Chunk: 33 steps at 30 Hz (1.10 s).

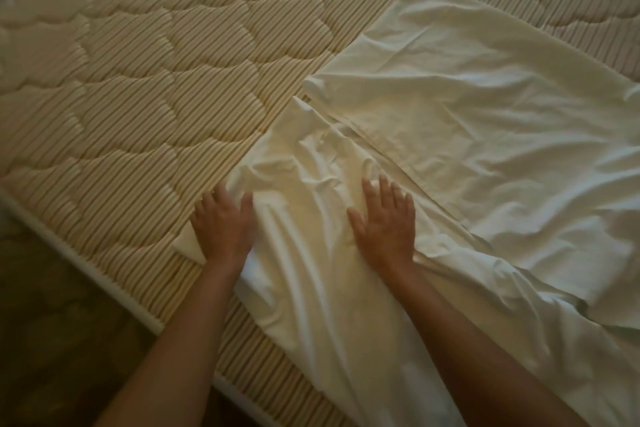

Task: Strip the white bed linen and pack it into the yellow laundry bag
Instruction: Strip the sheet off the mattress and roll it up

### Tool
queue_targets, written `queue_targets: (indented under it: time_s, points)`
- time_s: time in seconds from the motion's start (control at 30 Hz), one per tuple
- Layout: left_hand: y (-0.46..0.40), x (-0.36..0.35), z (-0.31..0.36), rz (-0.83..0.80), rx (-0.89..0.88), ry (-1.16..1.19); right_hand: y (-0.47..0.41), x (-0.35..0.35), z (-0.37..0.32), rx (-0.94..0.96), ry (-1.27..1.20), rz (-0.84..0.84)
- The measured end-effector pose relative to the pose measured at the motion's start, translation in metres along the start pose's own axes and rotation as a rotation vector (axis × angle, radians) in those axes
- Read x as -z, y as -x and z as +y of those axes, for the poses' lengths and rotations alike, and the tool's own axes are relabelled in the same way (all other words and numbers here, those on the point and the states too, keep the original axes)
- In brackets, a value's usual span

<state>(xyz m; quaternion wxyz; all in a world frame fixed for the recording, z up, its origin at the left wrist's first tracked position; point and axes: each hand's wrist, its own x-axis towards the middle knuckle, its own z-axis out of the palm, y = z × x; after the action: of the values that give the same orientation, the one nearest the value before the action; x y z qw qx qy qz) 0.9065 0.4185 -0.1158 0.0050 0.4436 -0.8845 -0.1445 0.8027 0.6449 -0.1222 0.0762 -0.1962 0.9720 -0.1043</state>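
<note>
A bare mattress (131,87), quilted in curved seams over a fine striped weave, fills most of the view, and its pale piped edge runs diagonally along the lower left above a dim floor (45,305). Across the mattress's right half lies the white sheet (485,135), loose and heavily creased, folded over itself so that one broad layer spreads toward the upper right while a narrower band runs down to the near edge and drapes off the bottom of the view. A straight fold line crosses it diagonally between the two layers, and a small rolled corner sticks up near the middle of the bed. The yellow laundry bag does not appear here. Two bare forearms reach in from below. The right hand (386,218) lies flat on the narrower band just beside the fold line, palm down, fingers straight and slightly spread, pressing the cloth. The left hand (221,222) rests on the sheet's left border where cloth meets mattress, fingers extended and loosely apart, with a small corner of fabric showing under its wrist.
</note>
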Motion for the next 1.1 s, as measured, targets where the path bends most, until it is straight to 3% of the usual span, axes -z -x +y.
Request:
queue_targets:
  time_s: [0.1,0.3,0.5,0.7,0.9,1.1]
  points:
    - [-0.003,-0.006,-0.007,0.012,-0.032,-0.008,0.006,-0.012,-0.007,0.017,0.046,-0.186]
    - [-0.013,-0.003,-0.020,0.064,-0.061,-0.072,0.006,-0.019,-0.012,0.005,0.040,-0.158]
    - [-0.007,-0.001,0.004,-0.036,0.016,-0.147,-0.003,0.006,0.005,0.082,-0.119,-0.262]
    - [0.039,0.005,0.100,0.014,-0.409,0.086,0.012,0.064,0.045,-0.095,-0.397,0.115]
    - [0.100,-0.006,0.226,-0.137,-0.609,0.186,0.019,0.115,0.134,-0.287,-0.420,0.316]
    - [0.167,-0.042,0.337,-0.258,-0.782,0.211,0.042,0.143,0.258,-0.456,-0.370,0.412]
